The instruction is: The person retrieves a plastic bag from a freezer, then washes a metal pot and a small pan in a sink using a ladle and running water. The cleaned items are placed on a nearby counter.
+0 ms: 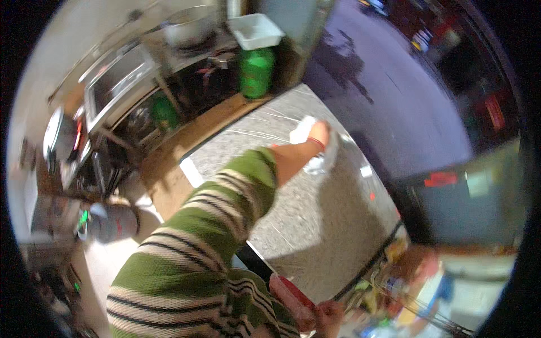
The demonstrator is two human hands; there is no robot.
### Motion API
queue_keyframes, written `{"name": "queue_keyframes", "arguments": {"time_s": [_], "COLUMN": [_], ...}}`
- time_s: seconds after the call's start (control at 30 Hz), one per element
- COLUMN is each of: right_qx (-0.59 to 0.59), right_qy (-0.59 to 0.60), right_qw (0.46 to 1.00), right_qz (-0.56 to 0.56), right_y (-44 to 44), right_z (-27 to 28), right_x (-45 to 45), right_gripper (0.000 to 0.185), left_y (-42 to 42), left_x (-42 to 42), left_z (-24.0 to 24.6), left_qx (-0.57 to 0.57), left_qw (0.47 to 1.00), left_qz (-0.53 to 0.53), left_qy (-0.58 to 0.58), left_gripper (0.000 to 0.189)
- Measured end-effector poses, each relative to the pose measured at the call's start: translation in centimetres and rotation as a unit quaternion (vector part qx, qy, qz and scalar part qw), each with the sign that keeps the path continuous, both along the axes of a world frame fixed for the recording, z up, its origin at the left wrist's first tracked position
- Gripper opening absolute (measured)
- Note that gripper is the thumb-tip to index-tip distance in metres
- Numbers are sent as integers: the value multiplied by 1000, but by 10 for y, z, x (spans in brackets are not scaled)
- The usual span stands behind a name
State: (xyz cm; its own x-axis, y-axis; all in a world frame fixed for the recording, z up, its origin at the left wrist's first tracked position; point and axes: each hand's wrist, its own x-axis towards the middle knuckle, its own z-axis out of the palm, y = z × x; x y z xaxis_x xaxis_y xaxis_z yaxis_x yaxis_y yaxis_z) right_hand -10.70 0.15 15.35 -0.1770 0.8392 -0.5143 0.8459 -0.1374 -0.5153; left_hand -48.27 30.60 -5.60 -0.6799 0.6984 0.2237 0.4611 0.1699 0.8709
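My left hand, in a green striped sleeve and with a red band at the wrist, reaches across a grey stone-patterned tabletop. It presses on a crumpled white cloth or plastic, part of which shows below the wrist. At the bottom, my right hand grips the end of a red object, perhaps a tray or container, at the near edge of the table. Its far part is partly hidden by my sleeve. Small red and white bits lie near the right edge of the tabletop.
A green gas cylinder stands beyond the table with a white plastic basin above it. A stove and a large pot are at the upper left. A grey canister stands left. Mixed bags and items crowd the lower right.
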Motion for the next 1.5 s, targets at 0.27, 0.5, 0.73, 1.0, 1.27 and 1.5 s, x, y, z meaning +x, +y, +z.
{"name": "queue_keyframes", "arguments": {"time_s": [0.27,0.5,0.73,1.0,1.27,1.5], "right_qx": [-5,-52,-287,-412,-455,-222], "right_qy": [184,308,297,237,191,92], "right_qw": [977,863,670,436,362,325], "right_qz": [108,398,617,764,791,915], "right_y": [38,-17,-268,-634,-923,-1175], "right_z": [4,-21,-6,-42,-79,-200], "right_x": [-60,-202,-344,-353,-347,-420], "right_gripper": [6,16,17,10,24,19], "left_y": [-146,-503,-754,-1075,-1355,-1600], "left_x": [35,-2,31,146,248,350], "left_z": [19,154,140,108,122,102], "left_qx": [86,131,-152,-263,-269,-172], "left_qw": [987,961,963,846,691,372], "left_qz": [-135,-206,90,437,671,894], "left_qy": [-32,132,206,157,0,-180], "left_gripper": [54,85,83,16,25,36]}}
